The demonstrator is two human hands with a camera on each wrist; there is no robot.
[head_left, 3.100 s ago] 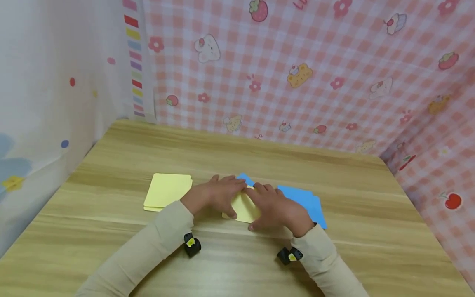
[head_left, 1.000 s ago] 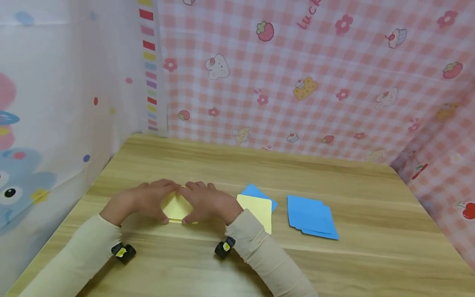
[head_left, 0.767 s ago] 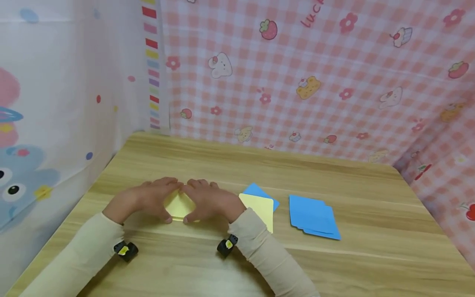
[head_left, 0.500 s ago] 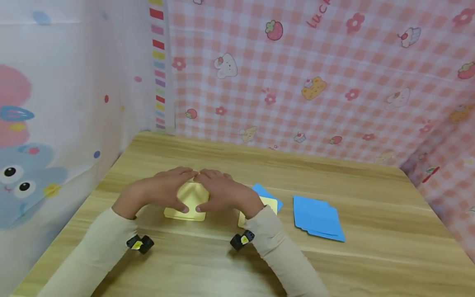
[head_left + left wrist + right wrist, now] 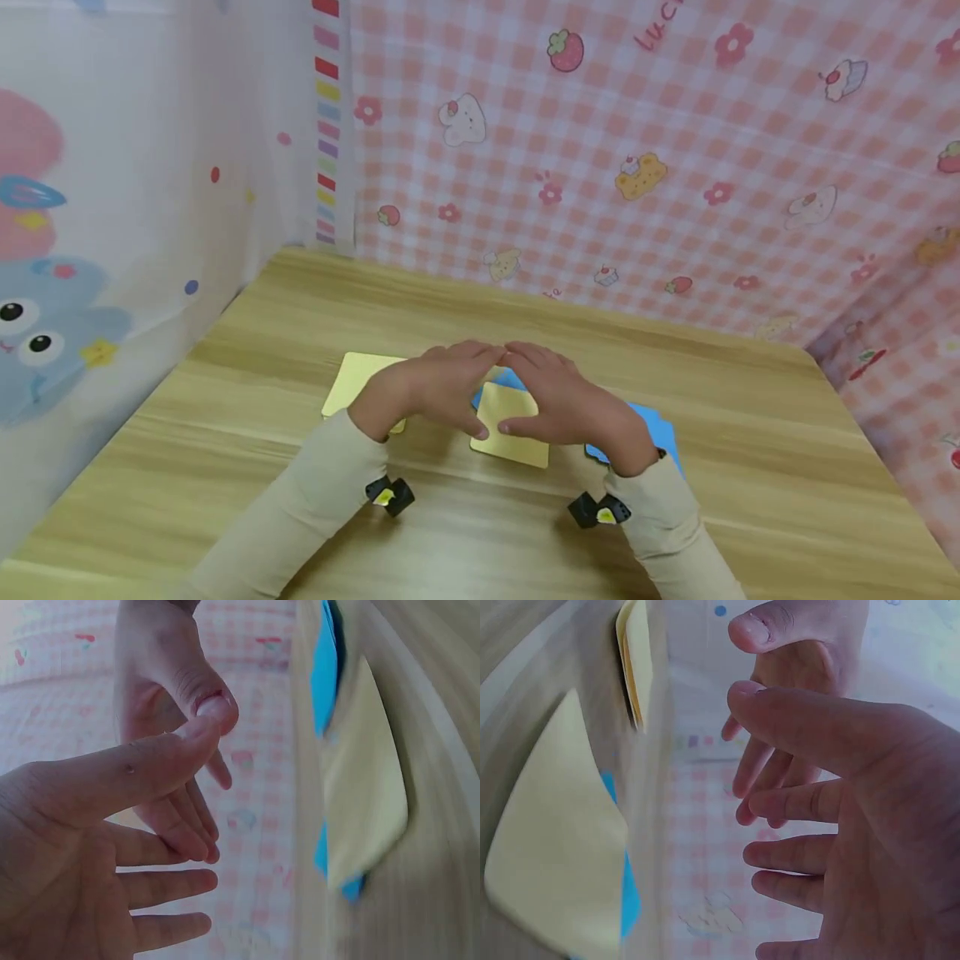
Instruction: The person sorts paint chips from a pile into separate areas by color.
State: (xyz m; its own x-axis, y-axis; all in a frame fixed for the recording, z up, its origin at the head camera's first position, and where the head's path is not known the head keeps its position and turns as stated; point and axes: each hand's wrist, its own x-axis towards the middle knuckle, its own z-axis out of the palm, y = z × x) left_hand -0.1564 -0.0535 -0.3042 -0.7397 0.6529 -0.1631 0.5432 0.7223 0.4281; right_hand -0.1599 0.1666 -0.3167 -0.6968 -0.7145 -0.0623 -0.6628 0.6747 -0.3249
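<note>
Both hands hover over the middle of the table, fingertips close together in an arch. My left hand [image 5: 442, 387] has straight fingers and holds nothing; its palm shows in the left wrist view. Opposite it, my right hand [image 5: 562, 404] is likewise extended, with nothing in its grasp. Beneath them lies a square yellow card [image 5: 513, 446] on top of a turned blue card [image 5: 510, 379]; in the right wrist view the yellow card [image 5: 555, 840] sits apart from the fingers. A small yellow stack [image 5: 356, 379] is at left, partly behind my left wrist.
Blue cards [image 5: 660, 429] lie in a stack at right, partly covered by my right wrist. The wooden table [image 5: 465, 533] ends at a pink checked cloth [image 5: 585, 233] behind and a white printed cloth [image 5: 150, 208] on the left.
Both hands have left the yellow stack at left and moved right, over the middle cards, where they also were about three seconds ago. The head view has shifted slightly.
</note>
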